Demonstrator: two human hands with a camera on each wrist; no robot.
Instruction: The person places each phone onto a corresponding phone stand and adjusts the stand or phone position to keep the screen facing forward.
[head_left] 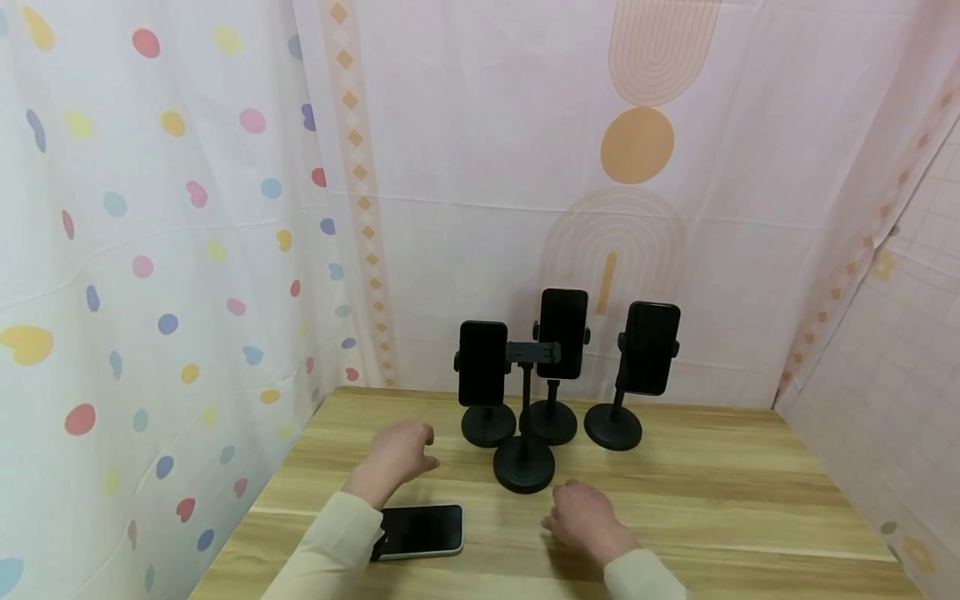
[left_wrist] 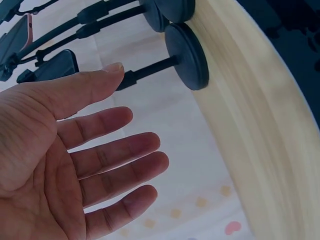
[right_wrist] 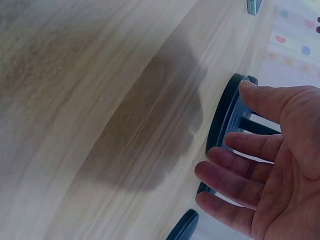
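Observation:
My left hand (head_left: pixel 399 454) hovers above the table, left of the stands; in the left wrist view its fingers (left_wrist: pixel 120 155) are spread and relaxed, holding nothing. Under that wrist lies a smartphone (head_left: pixel 423 531), face up with a dark screen, its left end hidden by the sleeve. My right hand (head_left: pixel 585 518) is over the table at the front right, palm bare and fingers loosely extended in the right wrist view. Between the hands, slightly farther back, a black phone stand (head_left: pixel 524 465) with a round base has a bare clamp (head_left: pixel 534 352) on top.
Behind it, three more black stands each hold an upright phone: the left phone (head_left: pixel 482 364), the middle phone (head_left: pixel 563 333) and the right phone (head_left: pixel 650 348). The wooden table (head_left: pixel 720 492) meets a patterned curtain (head_left: pixel 465 250) at its back edge.

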